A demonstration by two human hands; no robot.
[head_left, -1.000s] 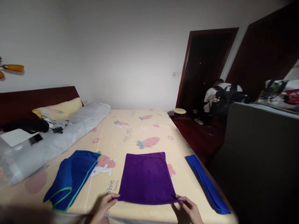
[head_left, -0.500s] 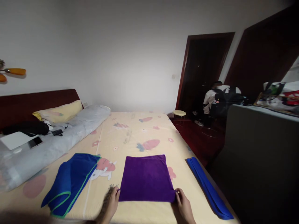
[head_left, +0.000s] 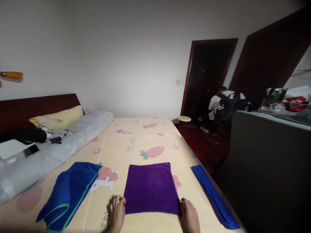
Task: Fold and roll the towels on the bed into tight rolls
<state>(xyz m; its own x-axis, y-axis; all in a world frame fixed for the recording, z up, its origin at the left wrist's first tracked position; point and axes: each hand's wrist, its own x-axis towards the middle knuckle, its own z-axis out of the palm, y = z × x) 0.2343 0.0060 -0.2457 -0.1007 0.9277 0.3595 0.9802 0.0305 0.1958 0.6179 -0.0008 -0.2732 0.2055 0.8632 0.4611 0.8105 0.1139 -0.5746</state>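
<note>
The purple towel (head_left: 151,188) lies flat and squared on the bed (head_left: 136,142), already folded small, with the left hand (head_left: 116,214) and right hand (head_left: 190,217) pinching its near corners, while the blue cloth (head_left: 70,191) alongside lies unfolded

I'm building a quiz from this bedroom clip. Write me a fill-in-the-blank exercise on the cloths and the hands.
1. The cloth between the left hand and the right hand is coloured ____.
2. The blue cloth with the green edge lies to the ____ of it.
3. All the cloths lie on a ____ with a carrot-print sheet.

Missing words: purple; left; bed
</note>
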